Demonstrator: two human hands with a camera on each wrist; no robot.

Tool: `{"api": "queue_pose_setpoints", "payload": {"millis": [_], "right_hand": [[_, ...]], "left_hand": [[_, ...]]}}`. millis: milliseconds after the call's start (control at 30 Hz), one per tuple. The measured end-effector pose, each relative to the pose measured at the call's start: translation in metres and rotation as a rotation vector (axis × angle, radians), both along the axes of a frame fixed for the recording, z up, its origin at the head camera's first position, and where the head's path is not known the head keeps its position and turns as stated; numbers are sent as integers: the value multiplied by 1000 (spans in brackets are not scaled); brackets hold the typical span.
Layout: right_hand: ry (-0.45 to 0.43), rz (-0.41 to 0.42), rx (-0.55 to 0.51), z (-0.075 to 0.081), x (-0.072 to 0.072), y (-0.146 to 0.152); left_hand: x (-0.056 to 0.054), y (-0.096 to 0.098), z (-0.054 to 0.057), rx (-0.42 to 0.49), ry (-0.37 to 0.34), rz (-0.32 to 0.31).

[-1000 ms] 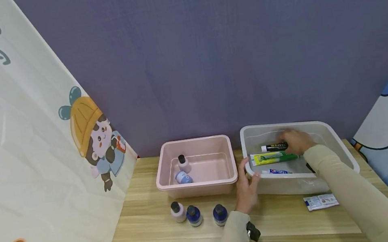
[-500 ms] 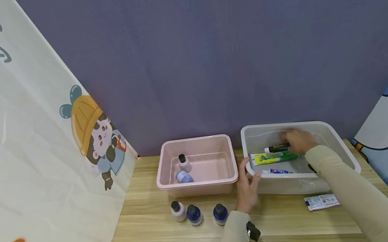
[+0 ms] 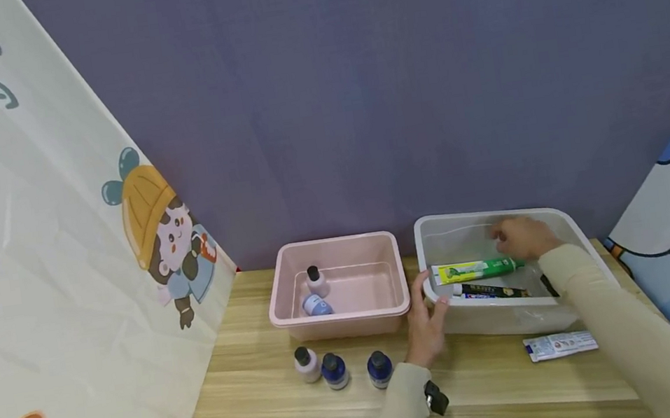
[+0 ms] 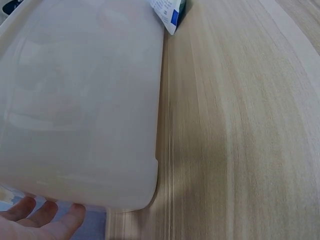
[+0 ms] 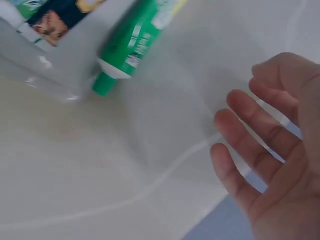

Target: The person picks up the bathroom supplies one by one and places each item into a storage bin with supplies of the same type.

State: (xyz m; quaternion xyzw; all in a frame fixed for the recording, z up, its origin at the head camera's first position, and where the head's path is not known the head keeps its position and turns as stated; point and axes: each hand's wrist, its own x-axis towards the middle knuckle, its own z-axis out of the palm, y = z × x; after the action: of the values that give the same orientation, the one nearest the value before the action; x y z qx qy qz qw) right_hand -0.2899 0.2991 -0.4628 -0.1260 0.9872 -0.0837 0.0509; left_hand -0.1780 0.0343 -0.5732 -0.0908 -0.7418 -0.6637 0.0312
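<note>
In the head view my left hand (image 3: 425, 328) rests at the near left corner of a white plastic bin (image 3: 490, 321). Its fingers lie along the bin's outer side, and the left wrist view shows their tips (image 4: 77, 210) against the wall. My right hand (image 3: 523, 238) is inside the bin near the back wall, fingers loosely bent and holding nothing. Just in front of it lies a yellow-green toothpaste tube (image 3: 476, 270). A black toothpaste tube (image 3: 490, 290) lies nearer the front wall, partly covering a blue one (image 3: 476, 297). In the right wrist view, the green tube's cap (image 5: 103, 84) points towards the near side.
Left of the white bin stands a pink bin (image 3: 342, 328) holding two small bottles (image 3: 316, 282). In front are a pale pink bottle (image 3: 307, 365) and two dark blue bottles (image 3: 334, 371). A white tube (image 3: 559, 345) lies on the table before the white bin.
The black tube, earlier at my right hand near the back, now lies at the front over the blue tube. My right hand has let it go; my left hand has stayed put.
</note>
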Motion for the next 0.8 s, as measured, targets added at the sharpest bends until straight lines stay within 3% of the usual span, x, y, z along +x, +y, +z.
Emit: {"api": "queue_pose_setpoints", "payload": {"millis": [233, 467, 633, 800], "right_hand": [[103, 56, -70, 31, 18, 3], [180, 22, -141, 54, 41, 0], [272, 29, -192, 59, 68, 2], [419, 36, -254, 53, 99, 8]], "left_hand": [[-1, 1, 0, 13, 21, 5], [-2, 1, 1, 3, 32, 15], [-2, 2, 1, 2, 36, 12], [-3, 1, -1, 16, 43, 1]]}}
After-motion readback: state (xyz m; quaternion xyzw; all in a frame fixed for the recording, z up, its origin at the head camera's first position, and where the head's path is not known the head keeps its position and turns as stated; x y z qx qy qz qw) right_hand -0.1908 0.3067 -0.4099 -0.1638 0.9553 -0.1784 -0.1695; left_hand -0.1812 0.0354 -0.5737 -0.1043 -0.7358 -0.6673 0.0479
